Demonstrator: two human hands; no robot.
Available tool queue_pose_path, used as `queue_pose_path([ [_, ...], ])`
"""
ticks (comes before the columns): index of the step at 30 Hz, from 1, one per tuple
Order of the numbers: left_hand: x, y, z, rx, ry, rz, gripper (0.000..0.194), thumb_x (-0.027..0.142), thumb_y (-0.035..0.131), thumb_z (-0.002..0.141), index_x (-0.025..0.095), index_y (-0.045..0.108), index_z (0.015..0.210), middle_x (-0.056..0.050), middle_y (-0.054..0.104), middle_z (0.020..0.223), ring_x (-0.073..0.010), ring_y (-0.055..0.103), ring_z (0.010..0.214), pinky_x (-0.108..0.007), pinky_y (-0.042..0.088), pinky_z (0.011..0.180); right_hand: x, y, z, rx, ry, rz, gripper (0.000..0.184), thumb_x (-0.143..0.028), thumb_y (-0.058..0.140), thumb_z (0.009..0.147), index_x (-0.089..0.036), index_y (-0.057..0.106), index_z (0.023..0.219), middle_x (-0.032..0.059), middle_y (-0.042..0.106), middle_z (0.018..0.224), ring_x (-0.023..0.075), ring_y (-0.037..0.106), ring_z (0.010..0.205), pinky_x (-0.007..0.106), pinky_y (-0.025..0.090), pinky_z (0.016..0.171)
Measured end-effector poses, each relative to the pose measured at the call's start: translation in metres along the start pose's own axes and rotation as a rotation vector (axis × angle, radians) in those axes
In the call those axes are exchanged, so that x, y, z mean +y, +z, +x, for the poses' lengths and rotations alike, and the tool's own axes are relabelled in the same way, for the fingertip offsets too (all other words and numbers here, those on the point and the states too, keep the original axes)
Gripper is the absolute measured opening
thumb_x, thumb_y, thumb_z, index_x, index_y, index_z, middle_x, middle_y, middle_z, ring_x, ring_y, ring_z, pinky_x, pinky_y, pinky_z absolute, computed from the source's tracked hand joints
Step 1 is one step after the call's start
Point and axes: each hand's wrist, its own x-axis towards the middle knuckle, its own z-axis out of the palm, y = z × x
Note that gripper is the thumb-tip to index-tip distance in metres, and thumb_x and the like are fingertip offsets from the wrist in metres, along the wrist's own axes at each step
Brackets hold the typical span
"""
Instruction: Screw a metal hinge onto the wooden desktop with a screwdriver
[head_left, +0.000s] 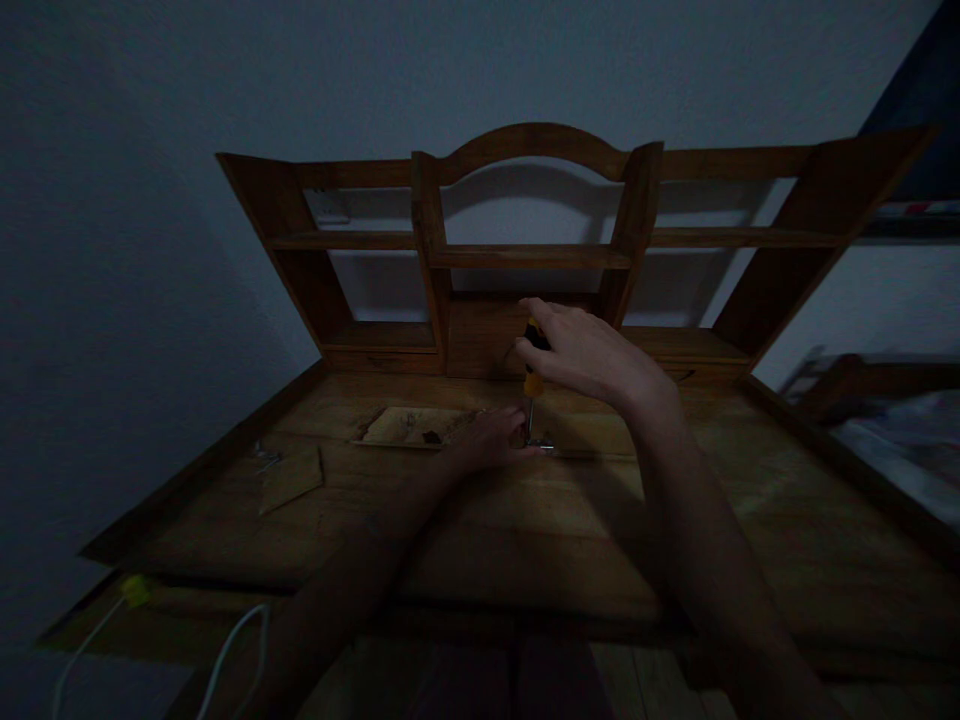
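Observation:
My right hand (581, 350) is closed around the yellow and black handle of a screwdriver (533, 383), which stands upright with its shaft pointing down. The tip meets a small shiny metal fitting (546, 446) on the wooden desktop (480, 550). Low beside the shaft, my left hand (491, 438) has its fingers curled at the fitting, thumb and fingertips against it. Those fingers partly cover the fitting and the screwdriver's tip. To the left of that hand, a long recess (409, 426) in the desktop shows a rough, pale surface with a dark flake in it.
A wooden shelf unit (532, 257) rises at the back of the desk against the wall. On the left lie a thin square board piece (292, 482) and some small metal parts (266, 457). A white cable (236, 640) and a yellow object (136, 590) are at the front left.

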Motion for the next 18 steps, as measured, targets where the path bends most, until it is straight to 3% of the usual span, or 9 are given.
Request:
queue_pose_path([
  [4,-0.002,0.002,0.0,0.004,0.016,0.013,0.037,0.052,0.081,0.093,0.021,0.066,0.107,-0.009,0.071,0.112,-0.0269,0.071,0.102,-0.038,0.056,0.089,0.006,0.0,0.003,-0.002,-0.073,0.082,0.05,-0.026,0.052,0.102,-0.008,0.062,0.148,0.02,0.071,0.145,0.0348,0.066,0.136,0.044,0.049,0.114],
  [8,-0.003,0.002,0.0,0.005,0.024,0.027,0.038,0.054,0.081,0.093,0.021,0.065,0.104,-0.008,0.07,0.108,-0.0255,0.07,0.098,-0.036,0.056,0.086,0.006,0.001,0.003,-0.001,-0.082,0.078,0.04,-0.033,0.052,0.108,-0.013,0.068,0.138,0.0175,0.078,0.129,0.0332,0.073,0.122,0.043,0.053,0.106],
  [12,-0.001,0.0,0.0,0.006,0.02,0.009,0.039,0.056,0.079,0.094,0.022,0.066,0.108,-0.008,0.07,0.112,-0.0262,0.071,0.103,-0.037,0.056,0.091,-0.001,0.0,0.0,0.008,-0.004,-0.079,0.038,-0.04,0.048,0.112,-0.013,0.068,0.129,0.0199,0.079,0.116,0.0381,0.075,0.11,0.048,0.056,0.095],
  [18,-0.001,0.0,0.0,-0.007,0.006,-0.012,0.039,0.056,0.08,0.093,0.023,0.066,0.108,-0.007,0.07,0.109,-0.0264,0.071,0.101,-0.038,0.056,0.09,0.001,-0.003,0.001,-0.022,-0.019,-0.029,0.033,-0.03,0.051,0.105,-0.012,0.068,0.126,0.02,0.074,0.129,0.0372,0.071,0.12,0.046,0.053,0.101],
])
